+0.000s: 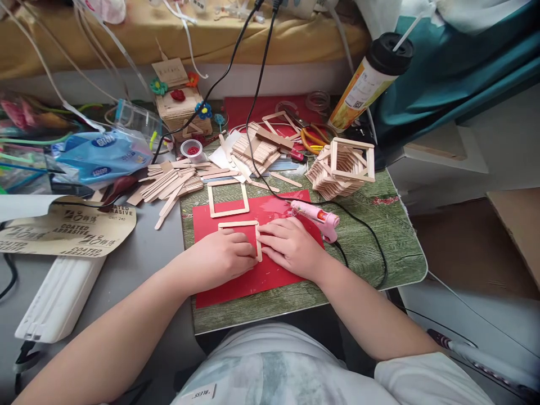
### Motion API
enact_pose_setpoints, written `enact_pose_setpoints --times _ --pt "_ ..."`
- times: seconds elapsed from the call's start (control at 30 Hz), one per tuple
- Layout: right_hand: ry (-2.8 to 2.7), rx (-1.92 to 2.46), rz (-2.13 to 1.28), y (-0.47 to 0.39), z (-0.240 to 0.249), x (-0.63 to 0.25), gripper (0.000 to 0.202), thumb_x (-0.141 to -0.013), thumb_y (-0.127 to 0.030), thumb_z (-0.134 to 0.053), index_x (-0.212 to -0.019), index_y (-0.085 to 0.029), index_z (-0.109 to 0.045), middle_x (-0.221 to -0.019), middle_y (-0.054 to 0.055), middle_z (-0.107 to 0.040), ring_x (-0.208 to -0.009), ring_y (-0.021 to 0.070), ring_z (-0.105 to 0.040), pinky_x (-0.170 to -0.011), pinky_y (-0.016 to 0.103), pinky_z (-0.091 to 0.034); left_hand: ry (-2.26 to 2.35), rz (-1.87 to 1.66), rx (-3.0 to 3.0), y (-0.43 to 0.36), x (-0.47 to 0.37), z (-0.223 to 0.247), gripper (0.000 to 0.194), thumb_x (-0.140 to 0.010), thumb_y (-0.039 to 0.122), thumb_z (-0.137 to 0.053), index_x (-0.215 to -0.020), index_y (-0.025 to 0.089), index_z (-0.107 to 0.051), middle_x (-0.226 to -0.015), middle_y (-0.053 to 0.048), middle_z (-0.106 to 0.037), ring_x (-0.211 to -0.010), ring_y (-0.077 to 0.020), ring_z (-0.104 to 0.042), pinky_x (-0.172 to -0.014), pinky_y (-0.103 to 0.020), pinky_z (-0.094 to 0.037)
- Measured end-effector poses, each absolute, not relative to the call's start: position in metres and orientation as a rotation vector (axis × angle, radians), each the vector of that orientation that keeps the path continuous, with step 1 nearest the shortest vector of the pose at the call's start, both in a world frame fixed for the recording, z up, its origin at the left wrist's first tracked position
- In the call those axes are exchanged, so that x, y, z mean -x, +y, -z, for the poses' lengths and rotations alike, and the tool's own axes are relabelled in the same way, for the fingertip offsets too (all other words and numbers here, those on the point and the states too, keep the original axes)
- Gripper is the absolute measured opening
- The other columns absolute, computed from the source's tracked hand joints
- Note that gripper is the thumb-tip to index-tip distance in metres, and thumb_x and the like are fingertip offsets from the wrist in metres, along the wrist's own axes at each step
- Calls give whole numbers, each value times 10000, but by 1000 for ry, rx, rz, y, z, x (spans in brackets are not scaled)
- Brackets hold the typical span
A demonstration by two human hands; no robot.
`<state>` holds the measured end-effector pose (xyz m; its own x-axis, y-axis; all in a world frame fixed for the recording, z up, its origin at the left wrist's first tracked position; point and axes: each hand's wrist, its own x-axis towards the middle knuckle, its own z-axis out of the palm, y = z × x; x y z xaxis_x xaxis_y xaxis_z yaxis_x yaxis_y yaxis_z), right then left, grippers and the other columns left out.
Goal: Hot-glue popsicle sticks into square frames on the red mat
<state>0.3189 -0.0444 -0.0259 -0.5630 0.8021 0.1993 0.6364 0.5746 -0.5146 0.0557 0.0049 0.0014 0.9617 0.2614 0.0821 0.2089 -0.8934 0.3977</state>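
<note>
On a red sheet [240,289], a frame of wooden craft sticks [238,224] lies between my two hands. My left hand [225,256] bends its fingers over the frame's left and lower part, which it hides. From the other side, my right hand [291,244] presses its fingertips against the frame's right-hand stick. Just above lies a second square frame of craft sticks [230,213], touched by neither hand. A pink glue gun [316,216] rests on its side beyond my right hand.
Loose craft sticks [172,183] are heaped at the left. A twisted tower of stacked square frames [342,171] stands at the right, with a drink cup [367,84] behind. A black cable [371,219] crosses the green board. Sandpaper [84,228] covers part of a power strip [61,298].
</note>
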Motion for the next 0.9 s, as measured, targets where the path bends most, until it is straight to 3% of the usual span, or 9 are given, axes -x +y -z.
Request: enact_pose_setpoints --times 0.33,0.57,0.9 --pt "-2384 1164 -542 -44 25 -319 246 -1094 -270 -582 -1283 -251 -738 -1407 78 -734 -1262 271 -637 -1083 486 -430 327 -139 -2741 3 -58 -3 284 -1088 161 -488 -1187 214 -748 -1142 -92 -789 -1001 -207 -711 -907 -347 -571" --pt "-2375 1179 -537 -45 24 -319 246 -1084 -267 -594 -1275 -263 -749 -1386 75 -743 -1245 270 -645 -1075 482 -436 315 -117 -2761 0 -59 -1 274 -1096 173 -476 -1135 192 -747 -1120 -90 -789 -973 -206 -717 -865 -342 -586" --pt "-2374 1177 -556 -41 26 -317 255 -1091 -269 -579 -1290 -256 -737 -1399 80 -736 -1268 269 -645 -1077 490 -450 362 -198 -2670 1 -59 -1 260 -1064 165 -523 -1099 245 -767 -1072 -89 -778 -939 -189 -710 -872 -302 -578"
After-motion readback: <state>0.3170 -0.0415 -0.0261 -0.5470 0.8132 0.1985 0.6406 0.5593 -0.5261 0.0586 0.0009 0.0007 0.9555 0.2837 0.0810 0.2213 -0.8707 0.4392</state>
